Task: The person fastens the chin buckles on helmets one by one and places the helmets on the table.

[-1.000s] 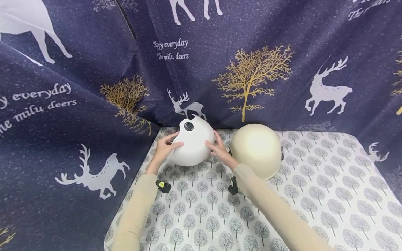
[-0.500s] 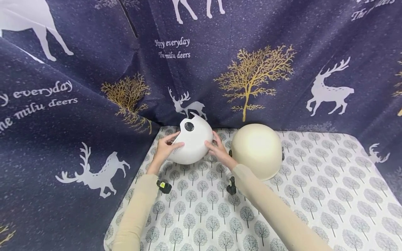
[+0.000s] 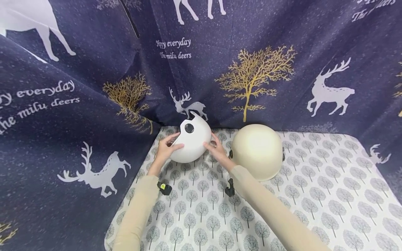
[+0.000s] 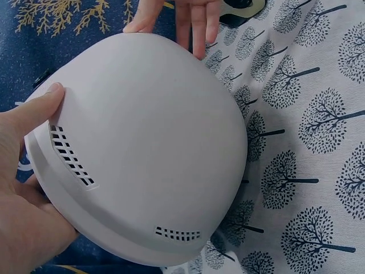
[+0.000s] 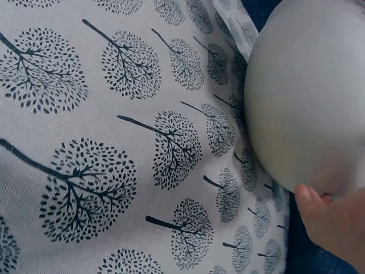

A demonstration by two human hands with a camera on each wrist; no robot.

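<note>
A white helmet [image 3: 191, 144], with slotted vents visible in the left wrist view, is held tilted near the back left of the table, a black round disc [image 3: 189, 128] on its side. My left hand [image 3: 164, 150] grips its rim, thumb outside and fingers tucked under the edge. On the other side my right hand [image 3: 217, 148] holds the rounded shell, its thumb [image 5: 308, 200] on the near surface and fingers behind. Whether the helmet touches the table cannot be told. A cream helmet [image 3: 257, 151] sits dome up, right of my right hand.
A white cloth with grey tree prints [image 3: 204, 216] covers the table. Behind it and at the left hangs a dark blue curtain [image 3: 201, 76] with deer and trees. Black wrist devices are on both forearms, the left one [image 3: 164, 188] bearing a yellow label.
The white helmet has turned slightly, and its right side has shifted a little to the left. My right hand has moved left with it; my left hand has hardly moved.
</note>
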